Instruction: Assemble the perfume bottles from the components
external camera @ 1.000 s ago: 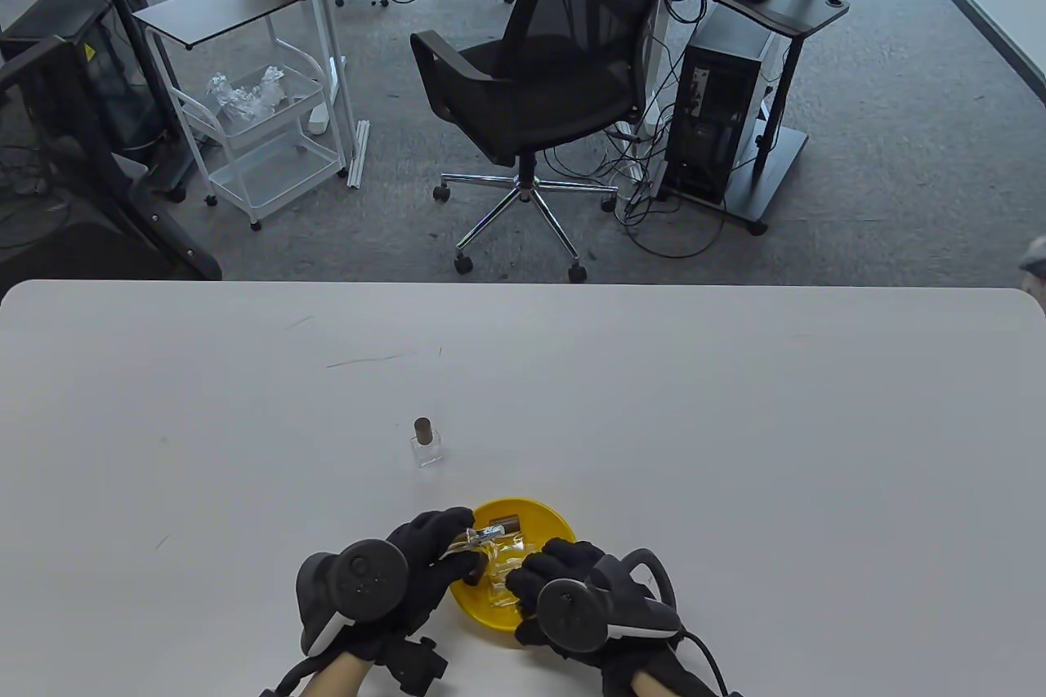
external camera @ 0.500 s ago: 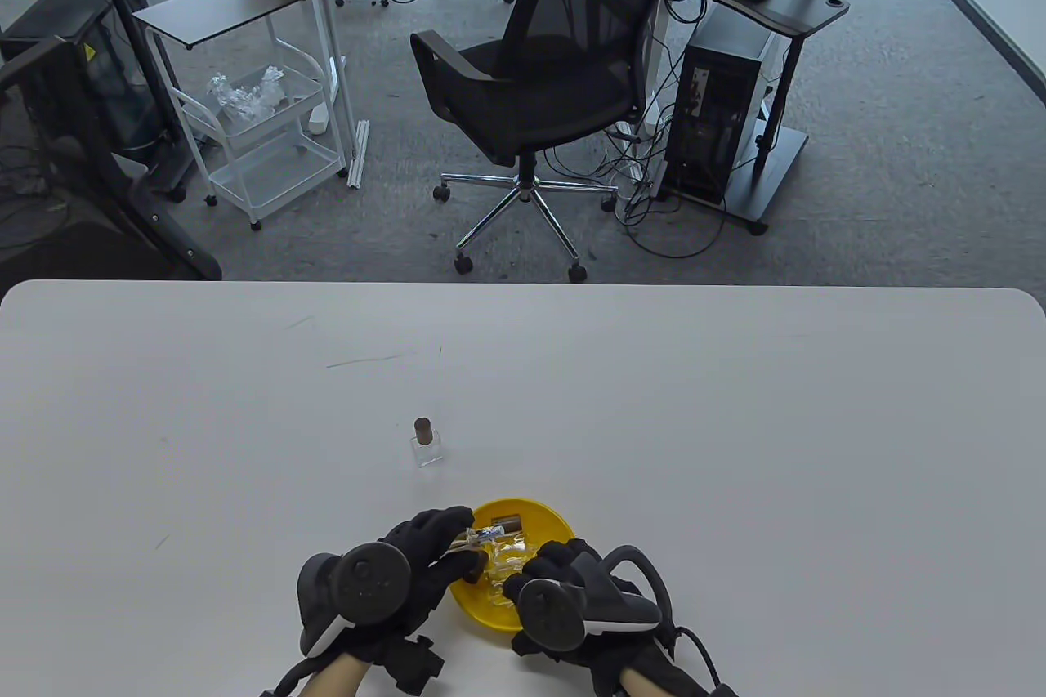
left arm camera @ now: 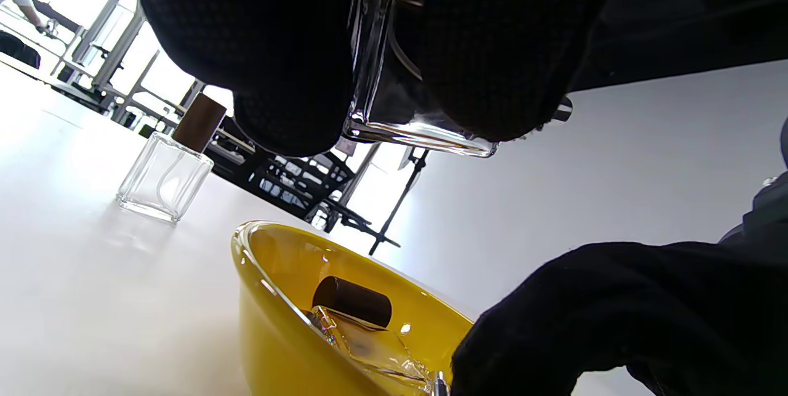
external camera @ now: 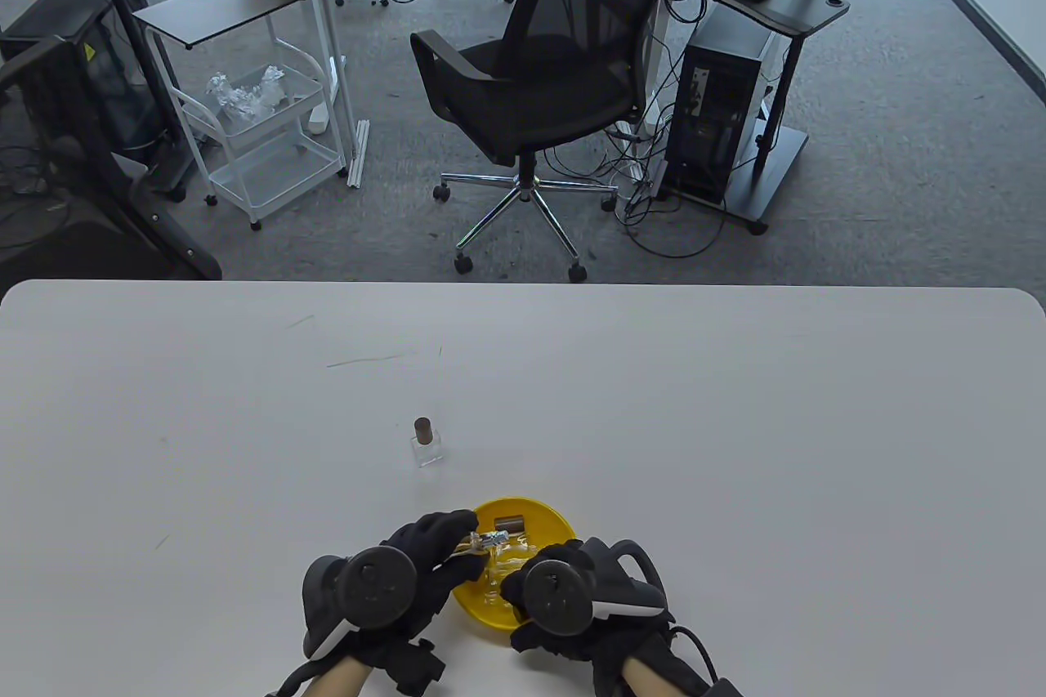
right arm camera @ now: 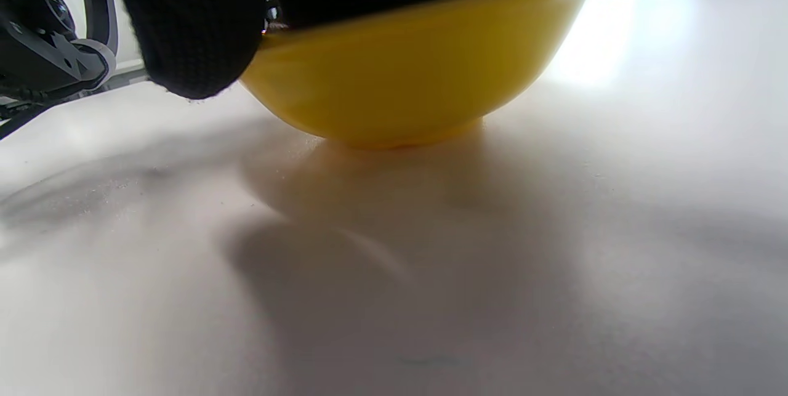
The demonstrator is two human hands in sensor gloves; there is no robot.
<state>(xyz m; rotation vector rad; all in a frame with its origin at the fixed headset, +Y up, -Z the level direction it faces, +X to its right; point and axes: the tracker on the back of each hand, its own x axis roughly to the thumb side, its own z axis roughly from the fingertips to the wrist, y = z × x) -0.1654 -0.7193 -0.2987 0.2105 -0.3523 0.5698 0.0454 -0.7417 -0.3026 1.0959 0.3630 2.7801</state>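
Currently a glass bottle (left arm camera: pixel 394 69) is gripped by the left hand (external camera: pixel 409 574) over the yellow bowl (external camera: pixel 470 607). Right hand (external camera: pixel 572 591) is reached in; its grip cannot be told. Brown cap (external camera: pixel 510 523) likely needed next. Finished bottle (external camera: pixel 426 442) is parked beyond.

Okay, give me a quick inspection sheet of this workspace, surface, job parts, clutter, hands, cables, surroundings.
Surface: white table, faint scuff marks.
Job's things: capped bottle upright on the table; yellow bowl holding a brown cap and clear glass pieces; uncapped glass bottle in the left hand.
Clutter: nothing seen on the table.
Grippers: left hand grips the glass bottle over the bowl; right hand is over the bowl's near side, its hold hidden.
Cables: glove lead at the right wrist.
Surroundings: office chair, white cart, computer tower.
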